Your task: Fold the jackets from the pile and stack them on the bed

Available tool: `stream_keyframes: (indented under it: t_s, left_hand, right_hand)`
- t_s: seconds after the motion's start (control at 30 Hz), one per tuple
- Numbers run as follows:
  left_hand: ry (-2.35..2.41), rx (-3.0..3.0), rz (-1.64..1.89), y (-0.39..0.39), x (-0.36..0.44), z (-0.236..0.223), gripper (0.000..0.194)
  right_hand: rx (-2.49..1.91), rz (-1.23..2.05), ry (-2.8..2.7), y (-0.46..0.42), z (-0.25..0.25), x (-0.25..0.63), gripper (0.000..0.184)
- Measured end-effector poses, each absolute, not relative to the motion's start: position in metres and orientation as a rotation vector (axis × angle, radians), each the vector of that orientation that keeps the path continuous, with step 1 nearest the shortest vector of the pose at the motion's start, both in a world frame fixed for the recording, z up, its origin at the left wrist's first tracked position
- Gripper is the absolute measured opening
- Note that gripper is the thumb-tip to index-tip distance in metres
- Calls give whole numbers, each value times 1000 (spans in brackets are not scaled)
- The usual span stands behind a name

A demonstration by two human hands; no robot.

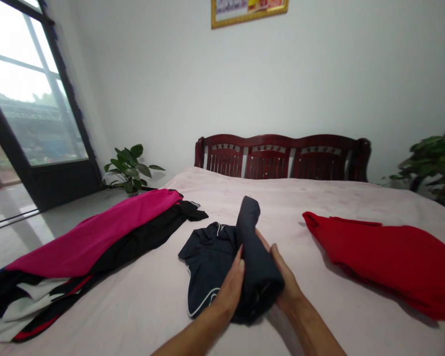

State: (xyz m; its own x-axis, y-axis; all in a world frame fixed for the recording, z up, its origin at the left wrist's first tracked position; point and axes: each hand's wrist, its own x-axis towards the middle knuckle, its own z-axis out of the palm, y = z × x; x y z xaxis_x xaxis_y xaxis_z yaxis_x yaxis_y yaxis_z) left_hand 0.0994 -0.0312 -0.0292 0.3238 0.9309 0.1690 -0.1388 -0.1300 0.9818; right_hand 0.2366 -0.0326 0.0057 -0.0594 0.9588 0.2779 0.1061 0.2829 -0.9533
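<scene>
A dark navy garment [207, 257] with thin white trim lies in the middle of the bed. Part of it is rolled into a thick upright fold [254, 247] that runs away from me. My left hand [232, 287] presses flat against the left side of that fold, fingers stretched out and together. My right hand [282, 272] lies along its right side, fingers extended against the cloth. Both hands cup the roll between them.
A pale pink bed sheet [152, 301] covers the bed. A pile of magenta, black and white clothes [89, 247] lies at the left. A red garment [385, 257] lies at the right. A dark wooden headboard [282, 157], potted plants [129, 170] and a glass door [22, 109] stand beyond.
</scene>
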Motion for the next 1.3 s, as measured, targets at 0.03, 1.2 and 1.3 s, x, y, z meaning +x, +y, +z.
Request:
stream_keyframes:
  t_s: [0.03, 1.2, 1.3]
  left_hand:
    - [782, 1214, 1127, -27, 90, -29, 66]
    - [1570, 2491, 205, -54, -22, -40, 96]
    - [1611, 2559, 334, -56, -24, -57, 87]
  right_hand:
    - [-1036, 1001, -1456, -30, 7, 223, 72]
    - [-1504, 525, -1784, 86, -48, 164, 62]
    - [-1572, 750, -1327, 85, -50, 177, 75]
